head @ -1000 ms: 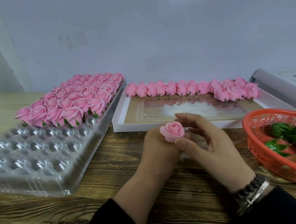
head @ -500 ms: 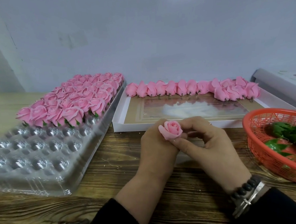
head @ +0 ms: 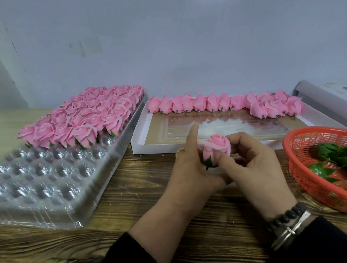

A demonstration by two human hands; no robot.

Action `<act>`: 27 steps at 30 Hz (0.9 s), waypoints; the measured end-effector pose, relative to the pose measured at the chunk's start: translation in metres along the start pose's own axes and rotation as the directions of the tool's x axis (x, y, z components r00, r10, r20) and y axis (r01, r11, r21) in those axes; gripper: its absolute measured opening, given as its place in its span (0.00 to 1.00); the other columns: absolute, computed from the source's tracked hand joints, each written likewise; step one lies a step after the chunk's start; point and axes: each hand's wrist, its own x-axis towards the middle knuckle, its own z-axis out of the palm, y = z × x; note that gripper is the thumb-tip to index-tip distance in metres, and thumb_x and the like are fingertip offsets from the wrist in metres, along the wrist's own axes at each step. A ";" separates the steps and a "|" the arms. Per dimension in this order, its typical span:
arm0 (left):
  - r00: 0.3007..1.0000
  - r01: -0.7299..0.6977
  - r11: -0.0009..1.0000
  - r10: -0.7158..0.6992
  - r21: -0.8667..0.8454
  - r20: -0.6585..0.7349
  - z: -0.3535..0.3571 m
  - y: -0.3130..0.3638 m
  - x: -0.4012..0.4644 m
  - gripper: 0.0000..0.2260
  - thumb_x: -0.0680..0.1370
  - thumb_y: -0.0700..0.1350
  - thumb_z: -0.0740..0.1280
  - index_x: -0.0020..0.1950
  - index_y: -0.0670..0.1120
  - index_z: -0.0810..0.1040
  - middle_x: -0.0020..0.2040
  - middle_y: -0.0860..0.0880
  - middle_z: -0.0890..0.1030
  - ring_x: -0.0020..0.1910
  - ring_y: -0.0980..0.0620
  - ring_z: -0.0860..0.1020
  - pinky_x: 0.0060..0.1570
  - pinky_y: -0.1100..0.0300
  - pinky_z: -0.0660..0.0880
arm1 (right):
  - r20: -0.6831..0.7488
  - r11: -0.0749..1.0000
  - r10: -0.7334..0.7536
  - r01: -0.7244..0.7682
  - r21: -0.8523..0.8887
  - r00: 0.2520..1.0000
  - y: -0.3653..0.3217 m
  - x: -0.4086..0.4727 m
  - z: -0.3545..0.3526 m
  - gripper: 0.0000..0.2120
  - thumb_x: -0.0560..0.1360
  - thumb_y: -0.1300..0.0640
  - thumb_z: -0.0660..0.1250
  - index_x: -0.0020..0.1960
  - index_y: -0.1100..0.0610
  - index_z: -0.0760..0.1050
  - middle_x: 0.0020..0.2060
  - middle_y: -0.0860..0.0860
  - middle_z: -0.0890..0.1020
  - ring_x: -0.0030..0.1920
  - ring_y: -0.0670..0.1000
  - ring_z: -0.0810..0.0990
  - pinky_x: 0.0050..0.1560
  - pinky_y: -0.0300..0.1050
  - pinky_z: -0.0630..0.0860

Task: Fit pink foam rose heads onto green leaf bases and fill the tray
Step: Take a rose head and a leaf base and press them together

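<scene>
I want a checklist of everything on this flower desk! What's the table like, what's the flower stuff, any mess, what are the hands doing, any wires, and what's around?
Surface: wooden table, dark grain, a few pale crumbs.
Job's things: clear tray, far rows filled with finished roses, near cups empty; white box with loose rose heads along its far edge; orange basket holding green leaf bases; held rose with a green base at its bottom.
Clutter: a pale box at far right.
Grippers: left hand holds the rose from behind, forefinger raised; right hand pinches its front.
Cables: nothing seen.
Surroundings: plain pale wall.
</scene>
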 end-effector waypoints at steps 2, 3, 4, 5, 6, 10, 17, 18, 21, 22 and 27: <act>0.992 -0.039 0.982 0.061 0.183 -0.114 -0.003 0.001 0.000 0.44 0.62 0.49 0.77 0.73 0.57 0.56 0.56 0.54 0.68 0.50 0.60 0.69 0.56 0.60 0.71 | -0.042 0.999 -0.004 0.002 -0.041 0.999 0.003 0.003 -0.004 0.04 0.68 0.62 0.71 0.40 0.55 0.78 0.34 0.55 0.82 0.32 0.47 0.77 0.33 0.45 0.76; 0.979 -0.084 0.963 0.127 0.255 -0.157 -0.004 0.002 0.000 0.40 0.63 0.51 0.75 0.70 0.57 0.59 0.52 0.56 0.67 0.46 0.62 0.67 0.52 0.64 0.70 | -0.048 0.998 -0.010 0.007 -0.056 0.999 0.003 0.003 -0.004 0.04 0.68 0.62 0.71 0.40 0.55 0.78 0.34 0.55 0.82 0.32 0.47 0.77 0.34 0.45 0.76; 0.965 -0.130 0.946 0.190 0.298 -0.180 -0.004 0.004 -0.001 0.36 0.64 0.51 0.75 0.67 0.56 0.62 0.49 0.58 0.67 0.43 0.64 0.66 0.47 0.68 0.68 | -0.045 0.998 -0.020 0.017 -0.068 0.999 0.004 0.004 -0.004 0.04 0.67 0.62 0.71 0.39 0.54 0.78 0.32 0.54 0.81 0.30 0.44 0.75 0.32 0.41 0.74; 0.952 -0.171 0.931 0.240 0.322 -0.188 -0.003 0.005 -0.003 0.32 0.66 0.50 0.75 0.65 0.55 0.64 0.47 0.58 0.67 0.41 0.65 0.66 0.43 0.72 0.66 | -0.035 0.996 -0.031 0.028 -0.081 0.999 0.004 0.004 -0.003 0.04 0.67 0.62 0.71 0.39 0.55 0.78 0.31 0.53 0.79 0.29 0.41 0.72 0.30 0.36 0.71; 0.943 -0.201 0.918 0.275 0.341 -0.185 -0.001 0.005 -0.003 0.29 0.67 0.47 0.74 0.64 0.53 0.65 0.47 0.57 0.68 0.40 0.67 0.67 0.41 0.75 0.66 | -0.023 0.995 -0.039 0.037 -0.097 0.999 0.004 0.003 -0.002 0.04 0.67 0.62 0.71 0.39 0.55 0.77 0.30 0.52 0.77 0.28 0.41 0.71 0.30 0.31 0.68; 0.943 -0.221 0.900 0.295 0.375 -0.153 0.002 0.004 -0.004 0.23 0.70 0.39 0.72 0.61 0.49 0.69 0.51 0.50 0.72 0.40 0.65 0.70 0.40 0.78 0.66 | 0.037 0.990 -0.040 0.045 -0.132 0.998 0.004 0.003 0.000 0.04 0.65 0.60 0.70 0.40 0.57 0.76 0.30 0.56 0.76 0.30 0.41 0.69 0.32 0.32 0.68; 0.942 -0.231 0.891 0.305 0.391 -0.138 0.000 0.003 -0.004 0.16 0.69 0.37 0.70 0.54 0.49 0.72 0.50 0.49 0.72 0.43 0.57 0.71 0.41 0.65 0.71 | 0.109 0.978 -0.070 0.090 -0.190 0.992 0.009 0.003 0.000 0.06 0.66 0.58 0.71 0.41 0.54 0.76 0.34 0.52 0.76 0.37 0.48 0.73 0.41 0.44 0.72; 0.943 -0.237 0.892 0.306 0.385 -0.128 -0.001 0.004 -0.004 0.14 0.69 0.38 0.70 0.51 0.49 0.73 0.49 0.49 0.72 0.42 0.57 0.71 0.41 0.63 0.71 | 0.118 0.975 -0.081 0.103 -0.195 0.990 0.010 0.002 0.000 0.06 0.67 0.54 0.71 0.41 0.53 0.76 0.34 0.50 0.76 0.37 0.47 0.74 0.41 0.43 0.72; 0.941 -0.257 0.881 0.322 0.397 -0.107 -0.006 0.006 -0.003 0.09 0.70 0.42 0.70 0.47 0.49 0.74 0.45 0.51 0.71 0.42 0.58 0.71 0.38 0.68 0.70 | 0.109 0.976 -0.112 0.130 -0.177 0.988 0.009 -0.002 0.000 0.07 0.70 0.48 0.67 0.44 0.51 0.77 0.38 0.49 0.80 0.42 0.48 0.78 0.45 0.43 0.74; 0.936 -0.260 0.876 0.332 0.405 -0.116 -0.009 0.007 -0.001 0.08 0.70 0.41 0.71 0.46 0.49 0.74 0.44 0.51 0.72 0.41 0.58 0.71 0.37 0.70 0.68 | 0.097 0.976 -0.121 0.136 -0.171 0.988 0.010 -0.003 0.000 0.07 0.70 0.49 0.65 0.45 0.51 0.77 0.39 0.49 0.81 0.43 0.47 0.78 0.47 0.40 0.74; 0.906 -0.177 0.909 0.300 0.377 -0.299 -0.059 0.018 0.014 0.09 0.70 0.37 0.72 0.43 0.47 0.74 0.43 0.46 0.76 0.42 0.49 0.76 0.43 0.61 0.75 | 0.039 0.980 -0.084 0.090 -0.177 0.996 0.016 -0.002 -0.003 0.04 0.73 0.58 0.67 0.48 0.52 0.77 0.36 0.43 0.77 0.37 0.39 0.74 0.40 0.27 0.69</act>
